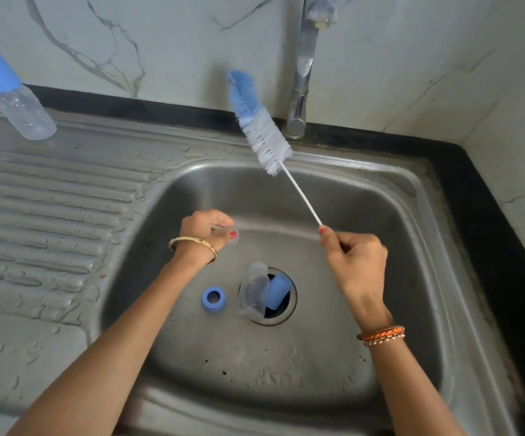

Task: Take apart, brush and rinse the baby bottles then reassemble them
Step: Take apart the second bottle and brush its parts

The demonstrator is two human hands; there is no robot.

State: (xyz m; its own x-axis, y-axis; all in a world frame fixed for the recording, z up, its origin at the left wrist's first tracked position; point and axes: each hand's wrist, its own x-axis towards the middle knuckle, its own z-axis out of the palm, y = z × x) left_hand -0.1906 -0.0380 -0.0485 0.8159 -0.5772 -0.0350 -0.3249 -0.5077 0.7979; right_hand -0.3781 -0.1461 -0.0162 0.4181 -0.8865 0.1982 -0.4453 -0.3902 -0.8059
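My left hand [203, 231] is closed on a small clear bottle part [227, 236] above the sink basin. My right hand [354, 256] grips the thin white handle of a bottle brush [262, 130]; its white and blue bristle head points up toward the tap. On the basin floor a clear bottle body [255, 291] lies over the drain beside a blue cap [277, 291]. A blue screw ring [213, 298] rests just left of them. An assembled bottle with a blue cap [12, 92] stands on the drainboard at the far left.
The steel sink [333, 357] has a wet ribbed drainboard [44, 199] on its left. A chrome tap [302, 77] rises behind the basin against a marble wall. A black counter edge [494, 221] runs along the right side.
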